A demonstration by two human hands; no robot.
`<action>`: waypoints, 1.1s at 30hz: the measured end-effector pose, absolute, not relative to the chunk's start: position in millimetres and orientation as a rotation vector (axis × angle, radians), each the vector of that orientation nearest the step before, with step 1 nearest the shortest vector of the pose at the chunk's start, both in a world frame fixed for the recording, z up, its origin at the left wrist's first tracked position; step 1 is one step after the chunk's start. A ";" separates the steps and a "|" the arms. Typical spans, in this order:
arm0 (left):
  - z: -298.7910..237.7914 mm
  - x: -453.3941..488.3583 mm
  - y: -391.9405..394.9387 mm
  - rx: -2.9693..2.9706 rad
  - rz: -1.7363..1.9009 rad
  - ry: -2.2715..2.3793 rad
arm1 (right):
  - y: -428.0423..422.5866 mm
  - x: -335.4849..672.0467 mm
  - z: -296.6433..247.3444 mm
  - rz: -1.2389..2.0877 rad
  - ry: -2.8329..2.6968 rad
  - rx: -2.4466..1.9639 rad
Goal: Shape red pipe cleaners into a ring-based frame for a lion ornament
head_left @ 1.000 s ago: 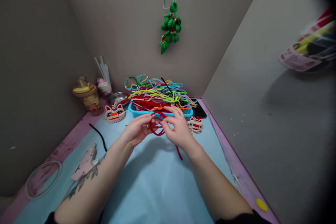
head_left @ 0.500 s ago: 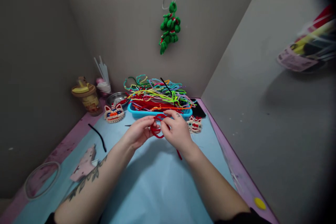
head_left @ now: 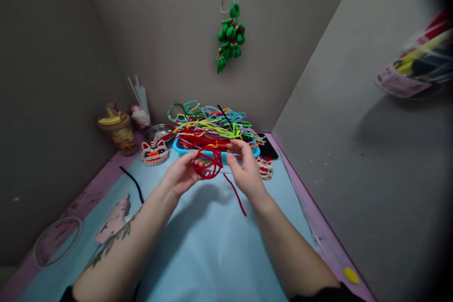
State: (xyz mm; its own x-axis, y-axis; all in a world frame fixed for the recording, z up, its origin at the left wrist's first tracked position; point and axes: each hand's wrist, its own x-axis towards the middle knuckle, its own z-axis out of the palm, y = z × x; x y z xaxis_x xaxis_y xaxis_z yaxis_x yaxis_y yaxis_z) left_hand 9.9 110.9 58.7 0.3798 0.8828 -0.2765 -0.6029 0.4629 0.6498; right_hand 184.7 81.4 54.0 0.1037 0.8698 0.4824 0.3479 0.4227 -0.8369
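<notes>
My left hand (head_left: 184, 172) pinches the left side of a red pipe cleaner ball (head_left: 211, 164), an open round frame of crossing loops, held above the table. Just to its right, my right hand (head_left: 245, 167) is apart from the loops, with its fingers spread and nothing in them. Below, a loose red pipe cleaner (head_left: 235, 194) lies slanted on the blue sheet. Behind both hands stands a blue tray (head_left: 181, 150) heaped with coloured pipe cleaners (head_left: 212, 125).
Cream lion-face ornaments (head_left: 155, 152) flank the tray. On the left lie a black pipe cleaner (head_left: 132, 181), a pink glue gun (head_left: 113, 219) and a clear ring (head_left: 57, 241). A lidded cup (head_left: 120, 134) and metal bowl (head_left: 158, 133) stand behind. A green ornament (head_left: 230, 37) hangs above.
My right hand has let go of the red loops and moved right, its fingers opening. The left hand keeps hold of the ball, which has shifted slightly left and shows more fully.
</notes>
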 end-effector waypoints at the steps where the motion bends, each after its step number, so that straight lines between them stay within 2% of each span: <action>1: 60.3 8.1 112.1 0.458 1.007 0.628 | 84.4 187.4 52.9 0.641 -1.424 -1.139; 5: 63.3 4.0 113.4 0.403 1.039 0.545 | 89.5 191.7 52.4 0.885 -1.371 -1.086; 11: 59.6 4.5 112.2 0.466 1.004 0.554 | 81.8 186.3 59.2 0.648 -1.491 -1.036; 18: 53.5 8.1 110.4 0.660 1.008 0.572 | 81.7 187.8 60.2 0.498 -1.569 -1.212; 23: 54.3 8.1 110.4 0.811 0.995 0.649 | 81.4 192.8 66.4 0.728 -1.667 -1.131; 33: 47.9 13.1 112.1 0.630 1.043 0.681 | 78.8 188.2 66.2 0.887 -1.565 -1.149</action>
